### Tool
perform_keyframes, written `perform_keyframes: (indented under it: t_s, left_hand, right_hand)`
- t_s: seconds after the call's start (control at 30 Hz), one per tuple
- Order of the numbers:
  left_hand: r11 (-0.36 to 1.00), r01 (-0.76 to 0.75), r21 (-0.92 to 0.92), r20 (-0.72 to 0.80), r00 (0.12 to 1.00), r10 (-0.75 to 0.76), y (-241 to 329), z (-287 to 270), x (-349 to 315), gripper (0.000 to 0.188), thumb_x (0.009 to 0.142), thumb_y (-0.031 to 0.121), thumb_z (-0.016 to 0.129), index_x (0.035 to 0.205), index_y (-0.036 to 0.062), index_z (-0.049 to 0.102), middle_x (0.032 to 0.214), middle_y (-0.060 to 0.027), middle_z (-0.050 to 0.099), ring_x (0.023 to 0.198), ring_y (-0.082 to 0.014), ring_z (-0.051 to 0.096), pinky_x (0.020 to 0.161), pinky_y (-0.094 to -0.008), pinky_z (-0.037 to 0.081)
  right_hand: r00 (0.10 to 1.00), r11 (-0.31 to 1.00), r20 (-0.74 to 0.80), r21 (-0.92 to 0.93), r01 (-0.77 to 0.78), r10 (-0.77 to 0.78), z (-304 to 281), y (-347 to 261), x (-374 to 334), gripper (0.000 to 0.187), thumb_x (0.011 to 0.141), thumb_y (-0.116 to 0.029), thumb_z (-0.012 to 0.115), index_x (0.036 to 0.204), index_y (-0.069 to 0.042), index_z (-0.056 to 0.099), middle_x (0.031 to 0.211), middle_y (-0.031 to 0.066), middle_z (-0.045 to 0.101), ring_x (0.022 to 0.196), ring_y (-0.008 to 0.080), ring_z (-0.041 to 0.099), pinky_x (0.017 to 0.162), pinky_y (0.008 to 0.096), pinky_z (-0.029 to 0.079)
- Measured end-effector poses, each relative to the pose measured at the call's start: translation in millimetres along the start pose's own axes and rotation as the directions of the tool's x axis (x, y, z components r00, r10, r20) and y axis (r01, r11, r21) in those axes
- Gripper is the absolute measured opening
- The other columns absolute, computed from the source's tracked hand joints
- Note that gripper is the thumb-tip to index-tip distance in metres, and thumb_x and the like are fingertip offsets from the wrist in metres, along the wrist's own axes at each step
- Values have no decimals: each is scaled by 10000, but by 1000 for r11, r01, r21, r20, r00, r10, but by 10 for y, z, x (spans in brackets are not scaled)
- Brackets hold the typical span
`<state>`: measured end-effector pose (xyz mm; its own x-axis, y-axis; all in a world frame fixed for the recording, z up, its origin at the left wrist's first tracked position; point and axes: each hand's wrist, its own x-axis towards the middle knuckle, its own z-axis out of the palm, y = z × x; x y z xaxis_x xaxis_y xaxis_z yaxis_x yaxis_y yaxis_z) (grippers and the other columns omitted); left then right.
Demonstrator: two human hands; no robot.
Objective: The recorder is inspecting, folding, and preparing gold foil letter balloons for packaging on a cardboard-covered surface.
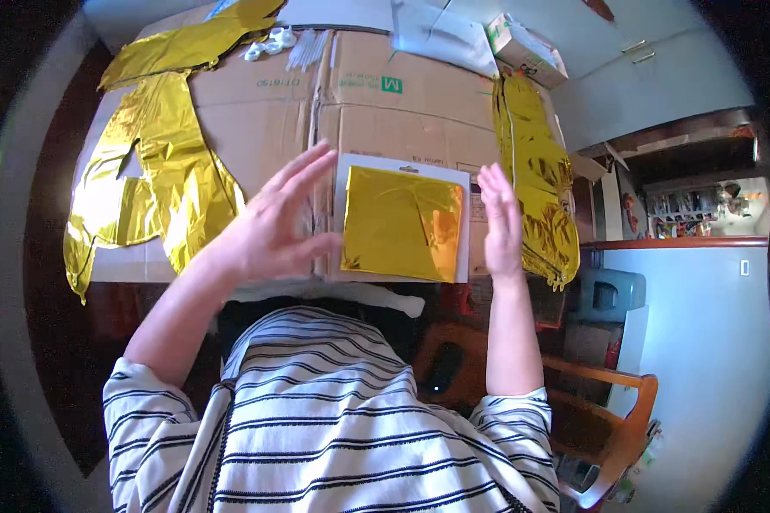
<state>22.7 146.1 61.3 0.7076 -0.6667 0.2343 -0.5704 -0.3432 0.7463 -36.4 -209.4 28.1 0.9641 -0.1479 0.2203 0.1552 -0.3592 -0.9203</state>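
A folded gold foil sheet, likely a flat balloon (402,224), lies on a white card (340,205) near the front edge of the cardboard-covered table. My left hand (274,218) hovers beside its left edge, fingers and thumb spread, holding nothing. On the other side, my right hand (502,218) is raised with the fingers stretched out, also holding nothing. Left of my left hand, a flat gold foil balloon (158,171) hangs partly over the table's front edge. More long gold foil balloons (535,171) lie along the right edge.
Another gold foil piece (180,44) lies at the far left. Small white rolls (272,43) and thin clear sticks (307,50) sit at the back, near a clear plastic bag (441,36) and a box (526,50). A wooden chair (633,410) stands at the lower right.
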Motion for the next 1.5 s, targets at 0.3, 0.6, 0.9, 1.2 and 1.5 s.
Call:
perform_keyframes:
  t_s: [0.3, 0.6, 0.9, 1.2, 1.5]
  left_hand:
    - [927, 292, 234, 10, 953, -302, -186, -889, 371, 413, 874, 190, 731, 1244, 26, 646, 1236, -146, 664, 1157, -302, 636, 980, -398, 506]
    - [910, 126, 395, -81, 991, -102, -1123, -1150, 1211, 333, 915, 235, 679, 1183, 37, 675, 1120, -181, 696, 1011, -344, 682, 897, -426, 546]
    - [917, 145, 372, -179, 980, -83, -1511, -1294, 1688, 281, 917, 232, 671, 1142, 66, 697, 1065, -177, 702, 989, -362, 671, 869, -429, 542]
    - [950, 119, 289, -213, 975, -57, -1552, -1400, 1741, 252, 911, 211, 658, 1085, 34, 700, 1060, -163, 682, 960, -350, 664, 866, -422, 532]
    - [952, -19, 306, -141, 988, 65, -1400, -1203, 1928, 230, 921, 170, 673, 1111, 42, 685, 1095, -148, 692, 966, -348, 674, 851, -418, 551]
  right_hand:
    - [997, 987, 58, -155, -36, 45, -261, -358, 1106, 238, 999, -181, 610, 1061, 26, 708, 942, 86, 732, 873, 146, 679, 797, 305, 541]
    - [856, 625, 395, -587, 514, -333, 1219, -96, 3159, 337, 871, -307, 718, 1117, -77, 710, 1092, 143, 708, 1009, 327, 678, 888, 425, 538]
    - [703, 267, 584, -660, 702, -405, 1820, 366, 3767, 225, 913, -277, 637, 946, -55, 648, 986, 166, 700, 924, 355, 696, 832, 463, 572]
    - [795, 362, 530, -708, 606, -294, 1558, -81, 3471, 372, 913, -247, 636, 1221, -38, 629, 1153, 202, 694, 1052, 349, 674, 930, 455, 547]
    - [888, 544, 457, -735, 404, -42, 487, 304, 3278, 370, 973, -269, 567, 1245, -30, 642, 1322, 194, 617, 1223, 362, 586, 1054, 420, 472]
